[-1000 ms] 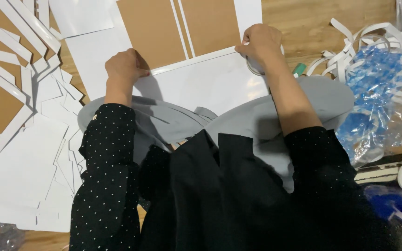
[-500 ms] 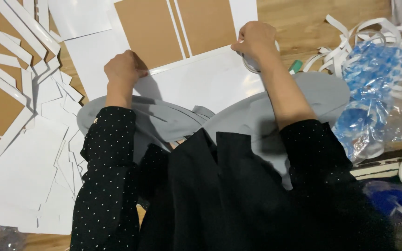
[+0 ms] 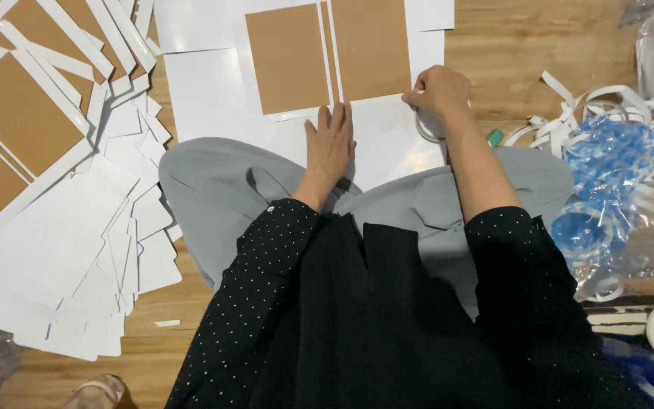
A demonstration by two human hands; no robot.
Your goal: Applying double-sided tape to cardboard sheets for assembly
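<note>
Here the left hand [image 3: 329, 144] lies flat on a white sheet [image 3: 387, 144]; the right hand [image 3: 439, 92] grips a tape roll [image 3: 427, 127].

The person is wearing a black top [image 3: 387, 318] scattered all over with tiny white dots. Its sleeves [image 3: 266, 273] are reaching only partway down the forearms, leaving the wrists and hands bare. A small pale button is showing at the cuff of the left sleeve. Down the front the fabric is hanging in loose dark folds, the dots fading into shadow there. Below it the person is wearing plain light grey trousers [image 3: 221, 189], smooth with a few soft creases across the knees. Both hands, left [image 3: 329, 144] and right [image 3: 439, 92], are showing no rings or gloves.
</note>
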